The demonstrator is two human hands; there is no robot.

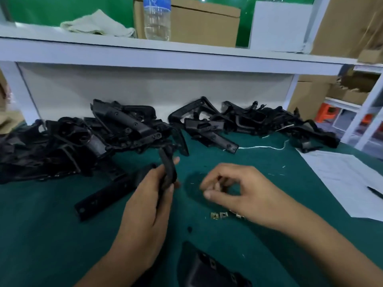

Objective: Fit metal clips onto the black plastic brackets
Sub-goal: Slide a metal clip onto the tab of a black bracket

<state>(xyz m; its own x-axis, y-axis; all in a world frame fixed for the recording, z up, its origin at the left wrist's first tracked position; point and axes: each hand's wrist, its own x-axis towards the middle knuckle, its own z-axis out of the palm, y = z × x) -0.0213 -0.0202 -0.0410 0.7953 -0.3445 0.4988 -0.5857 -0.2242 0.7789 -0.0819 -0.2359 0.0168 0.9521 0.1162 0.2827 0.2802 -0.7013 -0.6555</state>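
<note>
Brackets lie heaped along the counter (269, 235) from 9 to 1 o'clock; the left hand (149, 204) grips one bracket (169, 170) upright. Right hand (234, 193) fingers curl, seemingly pinching a clip (blurred), loose clips (219, 215) just below. Next: align that clip onto the bracket's edge.

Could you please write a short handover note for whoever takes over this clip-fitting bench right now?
Left hand grips a black bracket upright above the green mat.
Right hand has its fingers curled, seemingly pinching a small clip; blur hides it.
Loose metal clips lie on the mat just under the right hand.
Bracket piles sit at the back; which ones are already clipped cannot be told.
Left: fit the clip to the held bracket, then continue.
</note>
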